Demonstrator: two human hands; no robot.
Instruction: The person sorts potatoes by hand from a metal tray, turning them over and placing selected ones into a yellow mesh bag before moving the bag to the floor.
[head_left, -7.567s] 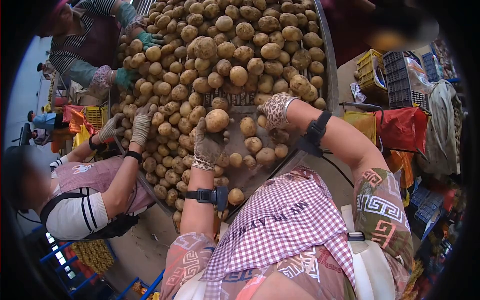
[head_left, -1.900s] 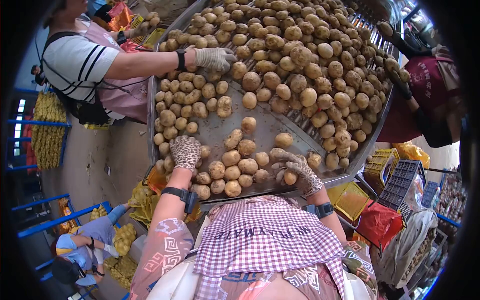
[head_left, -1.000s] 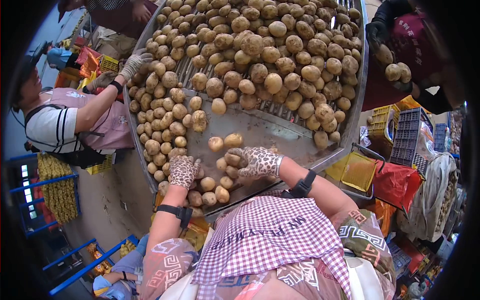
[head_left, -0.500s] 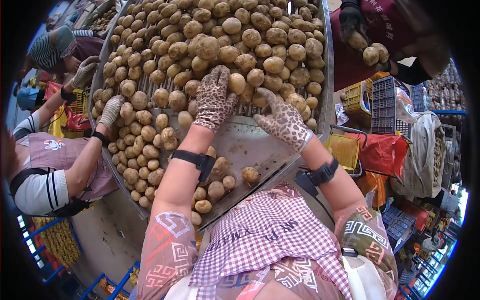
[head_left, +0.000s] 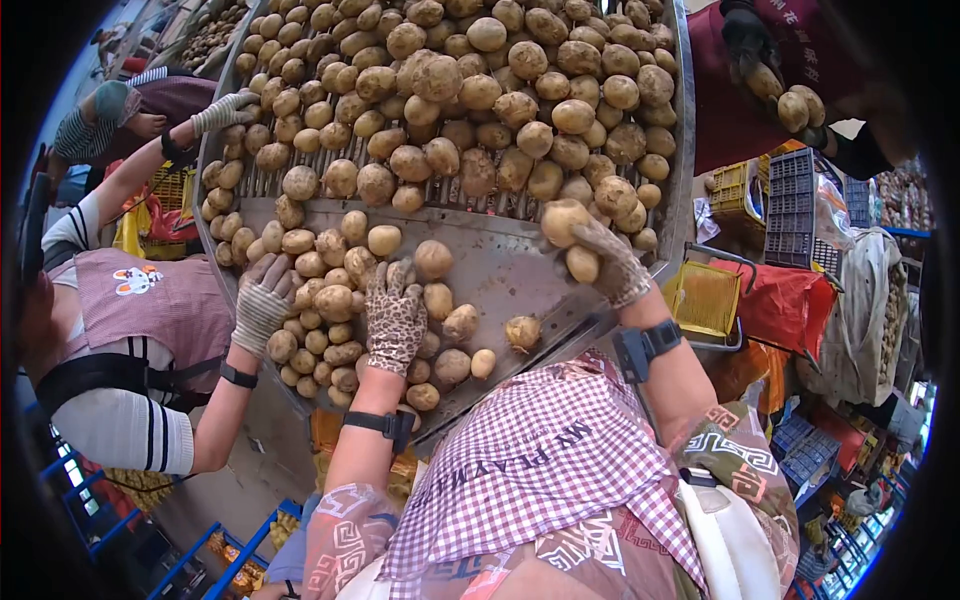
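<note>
Potatoes (head_left: 435, 78) are heaped over the slatted metal part of the table (head_left: 520, 240), and more lie on its lower sheet at the left. My left hand (head_left: 397, 318), in a leopard-print glove, rests on the lower potatoes with its fingers spread and touches several. At the right edge of the sheet, my right hand (head_left: 612, 262), gloved alike, has its fingers around potatoes; a large potato (head_left: 565, 222) and a smaller one (head_left: 582, 264) show at its fingertips. Its palm is hidden.
At the left, a co-worker in striped gloves (head_left: 264, 312) reaches onto the potatoes. Another person's dark-gloved hands (head_left: 750, 45) hold potatoes at the upper right. Crates (head_left: 790, 200), a yellow basket (head_left: 703, 298) and a red bag (head_left: 790, 300) stand at the right.
My left hand has moved down from the slats onto the lower potatoes. My right hand has moved right and closed around potatoes. The co-worker's near hand has moved down, the far one onto the heap.
</note>
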